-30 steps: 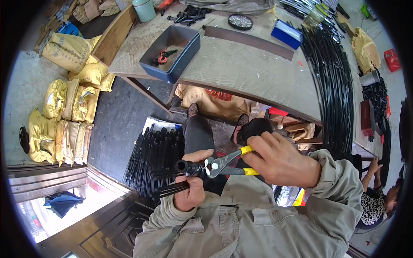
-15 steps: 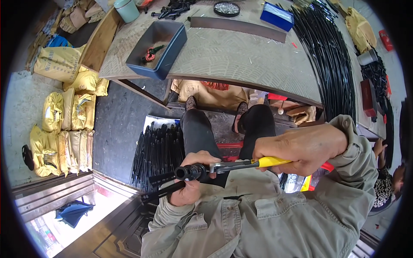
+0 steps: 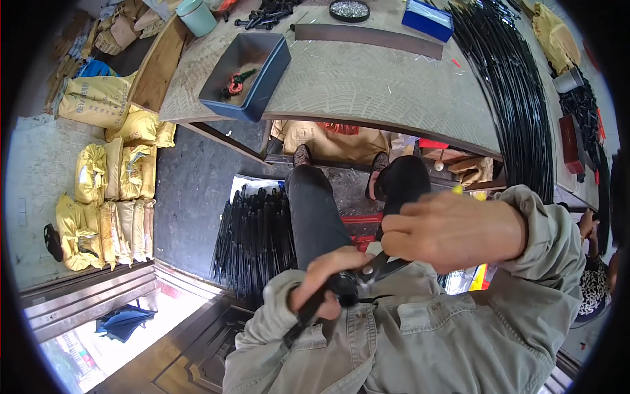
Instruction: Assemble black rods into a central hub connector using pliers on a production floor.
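In my left hand (image 3: 326,270) is a dark bundle of slim black rods with a round hub (image 3: 343,287) at one end, possibly an umbrella frame. My fingers are wrapped round it just above my lap. My right hand (image 3: 454,230), slightly blurred, is closed on a pair of pliers (image 3: 369,270). Their metal head and pivot rest at the hub beside my left fingers, though the jaw tips are hard to make out. Most of the handles are hidden by my right hand; a bit of yellow shows above its knuckles.
A bundle of black rods (image 3: 252,240) stands left of my legs. Ahead is a worktable (image 3: 367,82) with a grey-blue bin (image 3: 272,82), a flat metal strip (image 3: 367,41), a blue box (image 3: 428,21) and long black rods (image 3: 512,92). Yellow sacks (image 3: 82,230) line the left; another person (image 3: 590,285) sits right.
My left hand has moved right and down, turning the black piece. My right hand has rotated with the pliers, so the yellow handle is now mostly hidden. The whole view has shifted slightly.
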Tool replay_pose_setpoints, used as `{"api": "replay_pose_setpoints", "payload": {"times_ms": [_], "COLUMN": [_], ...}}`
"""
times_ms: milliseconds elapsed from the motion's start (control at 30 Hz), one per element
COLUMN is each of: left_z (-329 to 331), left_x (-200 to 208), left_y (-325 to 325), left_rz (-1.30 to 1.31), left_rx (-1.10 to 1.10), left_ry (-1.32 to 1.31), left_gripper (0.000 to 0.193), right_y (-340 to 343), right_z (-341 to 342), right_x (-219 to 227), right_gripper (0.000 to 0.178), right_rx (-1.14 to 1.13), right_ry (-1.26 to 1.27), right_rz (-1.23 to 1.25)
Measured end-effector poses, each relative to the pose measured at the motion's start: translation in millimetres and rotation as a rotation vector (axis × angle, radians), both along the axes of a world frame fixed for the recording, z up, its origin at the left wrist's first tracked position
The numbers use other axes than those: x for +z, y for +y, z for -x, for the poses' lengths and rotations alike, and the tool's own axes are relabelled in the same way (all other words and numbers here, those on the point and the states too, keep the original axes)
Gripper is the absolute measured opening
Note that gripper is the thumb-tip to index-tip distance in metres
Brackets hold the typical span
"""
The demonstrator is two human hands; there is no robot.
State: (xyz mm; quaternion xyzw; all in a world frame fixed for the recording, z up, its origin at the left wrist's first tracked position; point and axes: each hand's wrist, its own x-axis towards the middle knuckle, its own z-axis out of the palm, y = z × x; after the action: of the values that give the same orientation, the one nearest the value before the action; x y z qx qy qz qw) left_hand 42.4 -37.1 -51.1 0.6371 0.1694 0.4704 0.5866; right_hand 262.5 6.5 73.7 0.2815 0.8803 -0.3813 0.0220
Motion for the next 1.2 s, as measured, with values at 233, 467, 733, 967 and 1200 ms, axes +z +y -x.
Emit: {"api": "replay_pose_setpoints", "payload": {"times_ms": [233, 467, 733, 967, 1200], "left_z": [36, 80, 58, 32, 23], "left_x": [-2, -17, -20, -11, -9], "left_y": [14, 10, 13, 6, -1], "left_rz": [0.291, 0.287, 0.222, 0.181, 0.242], "left_rx": [0.439, 0.435, 0.353, 0.262, 0.245], "left_ry": [-0.311, -0.474, -0.508, -0.348, -0.333], "left_gripper": [0.081, 0.082, 0.076, 0.069, 0.065], "right_y": [-63, -144, -79, -46, -47], "right_z": [-11, 18, 22, 48, 45], "right_x": [-93, -146, -96, -62, -54], "right_gripper": [0.022, 0.029, 0.04, 0.032, 0.022], "right_rx": [-0.526, -0.979, -0.489, -0.398, -0.409], "right_ry": [0.627, 0.738, 0.237, 0.037, -0.006], "right_rz": [0.625, 1.323, -0.132, -0.697, -0.858]}}
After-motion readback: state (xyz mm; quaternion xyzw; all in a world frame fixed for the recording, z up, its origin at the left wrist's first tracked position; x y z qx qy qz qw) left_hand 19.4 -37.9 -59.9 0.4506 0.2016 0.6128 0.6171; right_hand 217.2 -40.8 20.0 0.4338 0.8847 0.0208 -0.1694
